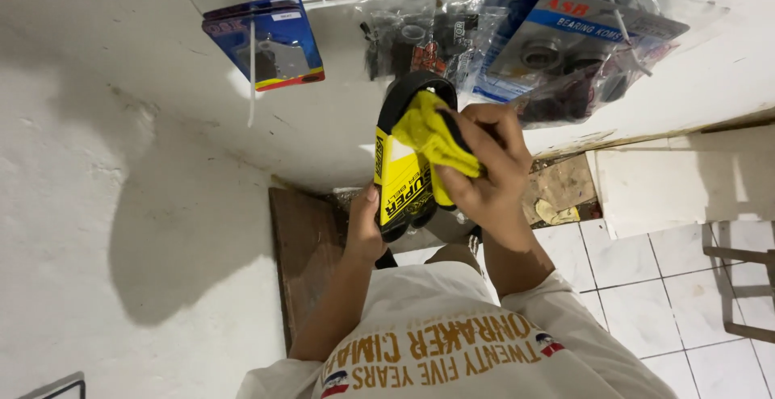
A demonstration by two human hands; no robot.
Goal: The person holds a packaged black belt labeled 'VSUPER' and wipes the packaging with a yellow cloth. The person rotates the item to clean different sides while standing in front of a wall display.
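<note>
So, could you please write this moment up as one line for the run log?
left hand: holds sleeved black belt from below | right hand: presses yellow cloth on belt | behind: bagged parts hang on wall

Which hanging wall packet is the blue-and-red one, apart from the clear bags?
The blue carded packet at upper left, hanging alone. The clear plastic bags cluster at upper right, above the hands.

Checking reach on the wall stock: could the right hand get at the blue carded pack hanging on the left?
Probably not right now: the right hand is full of yellow cloth pressed on the belt pack, though the blue carded pack hangs unobstructed.
</note>
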